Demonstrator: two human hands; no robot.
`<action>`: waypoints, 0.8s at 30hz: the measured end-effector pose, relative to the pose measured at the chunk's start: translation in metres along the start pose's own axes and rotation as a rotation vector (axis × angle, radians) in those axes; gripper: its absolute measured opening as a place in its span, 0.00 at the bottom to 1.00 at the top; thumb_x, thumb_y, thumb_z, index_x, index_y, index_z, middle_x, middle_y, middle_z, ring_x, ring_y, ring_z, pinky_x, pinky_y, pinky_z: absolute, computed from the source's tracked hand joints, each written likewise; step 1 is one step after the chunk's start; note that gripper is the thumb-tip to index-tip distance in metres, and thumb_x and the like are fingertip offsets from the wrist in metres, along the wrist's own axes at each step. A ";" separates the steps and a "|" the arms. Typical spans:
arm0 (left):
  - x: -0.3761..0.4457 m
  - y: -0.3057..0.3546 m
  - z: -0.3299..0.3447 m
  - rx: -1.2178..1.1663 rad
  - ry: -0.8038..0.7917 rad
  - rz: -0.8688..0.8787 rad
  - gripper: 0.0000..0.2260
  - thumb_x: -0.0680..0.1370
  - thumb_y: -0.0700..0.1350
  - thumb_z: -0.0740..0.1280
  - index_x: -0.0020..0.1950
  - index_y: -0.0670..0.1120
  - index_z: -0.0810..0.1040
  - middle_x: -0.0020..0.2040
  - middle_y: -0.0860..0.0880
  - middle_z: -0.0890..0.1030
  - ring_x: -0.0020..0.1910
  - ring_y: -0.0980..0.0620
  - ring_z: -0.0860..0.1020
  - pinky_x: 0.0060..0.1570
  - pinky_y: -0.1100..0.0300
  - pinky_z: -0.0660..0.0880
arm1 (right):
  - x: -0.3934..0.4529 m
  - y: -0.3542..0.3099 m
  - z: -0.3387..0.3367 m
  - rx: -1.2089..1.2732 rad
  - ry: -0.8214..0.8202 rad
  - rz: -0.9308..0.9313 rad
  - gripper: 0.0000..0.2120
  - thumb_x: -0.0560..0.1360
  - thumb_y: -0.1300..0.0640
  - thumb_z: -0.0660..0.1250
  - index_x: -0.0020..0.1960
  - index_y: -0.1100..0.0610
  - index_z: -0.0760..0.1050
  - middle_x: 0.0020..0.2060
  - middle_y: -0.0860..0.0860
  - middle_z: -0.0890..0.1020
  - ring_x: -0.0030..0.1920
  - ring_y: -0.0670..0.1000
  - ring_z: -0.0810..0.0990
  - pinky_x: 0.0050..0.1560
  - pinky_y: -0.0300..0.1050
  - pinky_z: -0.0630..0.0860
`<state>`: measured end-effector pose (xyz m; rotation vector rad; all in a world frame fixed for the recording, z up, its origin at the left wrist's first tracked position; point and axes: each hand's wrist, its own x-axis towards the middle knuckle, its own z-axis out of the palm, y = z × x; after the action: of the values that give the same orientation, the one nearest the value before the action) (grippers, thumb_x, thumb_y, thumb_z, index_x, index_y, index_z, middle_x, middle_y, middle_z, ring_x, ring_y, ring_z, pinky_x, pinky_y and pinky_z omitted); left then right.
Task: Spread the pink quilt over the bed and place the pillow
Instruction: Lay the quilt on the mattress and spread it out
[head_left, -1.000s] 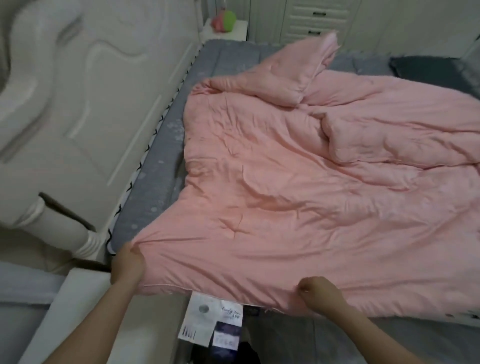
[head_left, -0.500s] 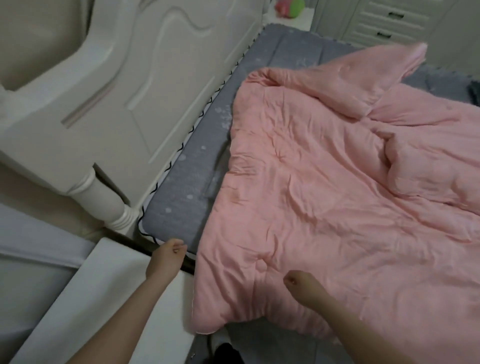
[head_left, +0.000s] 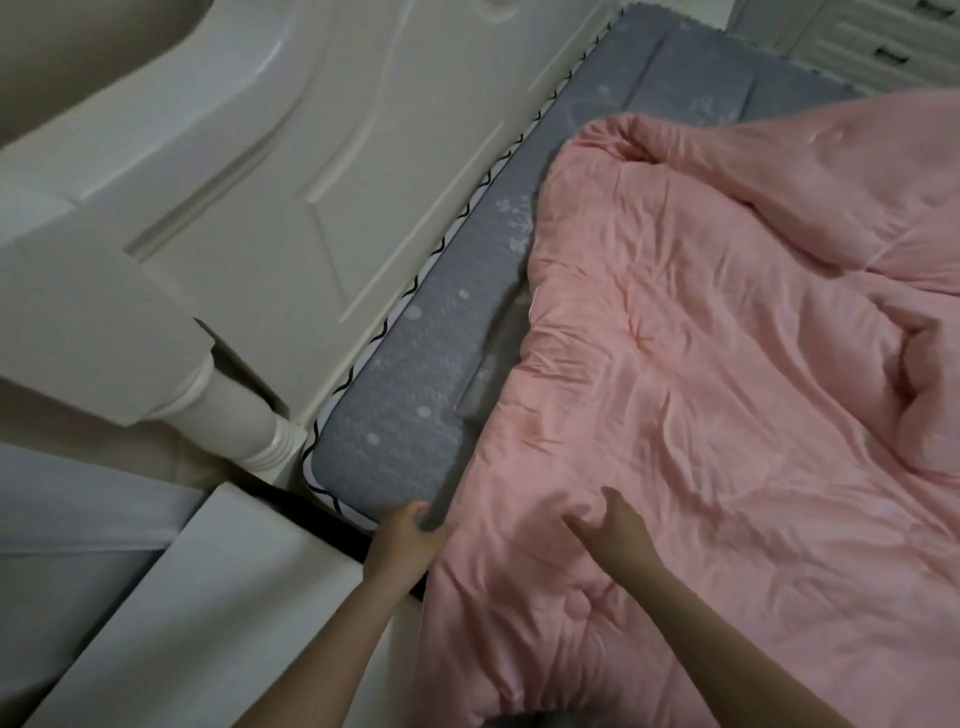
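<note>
The pink quilt (head_left: 727, 389) lies rumpled over the grey mattress (head_left: 415, 415). The left hand (head_left: 408, 540) grips the mattress corner beside the quilt's edge; the right hand (head_left: 613, 530) rests on the quilt, fingers relaxed. A white headboard (head_left: 270, 171) stands left.

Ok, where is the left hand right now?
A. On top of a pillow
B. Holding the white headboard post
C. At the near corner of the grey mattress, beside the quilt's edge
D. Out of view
C: the left hand sits at the near corner of the grey mattress, right beside the edge of the pink quilt.
</note>
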<state>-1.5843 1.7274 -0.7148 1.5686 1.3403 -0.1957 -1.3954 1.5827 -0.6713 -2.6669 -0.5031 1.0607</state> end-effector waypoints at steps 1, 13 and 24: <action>0.008 -0.008 0.007 -0.034 -0.006 -0.020 0.29 0.70 0.57 0.71 0.64 0.42 0.73 0.62 0.47 0.77 0.58 0.50 0.76 0.52 0.60 0.71 | 0.010 -0.011 0.006 0.060 0.002 0.040 0.37 0.72 0.43 0.67 0.72 0.61 0.59 0.66 0.59 0.72 0.67 0.58 0.70 0.63 0.45 0.67; 0.025 -0.043 0.071 -0.153 0.032 0.041 0.06 0.76 0.40 0.64 0.50 0.43 0.79 0.48 0.47 0.82 0.49 0.52 0.78 0.40 0.66 0.67 | 0.064 -0.072 0.083 -0.521 -0.093 -0.183 0.15 0.78 0.51 0.58 0.59 0.57 0.74 0.57 0.57 0.79 0.57 0.58 0.78 0.55 0.46 0.73; 0.018 0.057 0.017 -0.065 0.202 0.277 0.08 0.75 0.39 0.61 0.50 0.47 0.77 0.47 0.50 0.79 0.47 0.49 0.77 0.44 0.58 0.71 | 0.059 -0.093 -0.006 -0.074 0.173 -0.366 0.23 0.80 0.50 0.56 0.27 0.56 0.63 0.33 0.65 0.81 0.39 0.63 0.79 0.44 0.50 0.73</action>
<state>-1.5239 1.7340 -0.7017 1.7330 1.2508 0.1795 -1.3724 1.6910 -0.6726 -2.5572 -0.9625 0.7127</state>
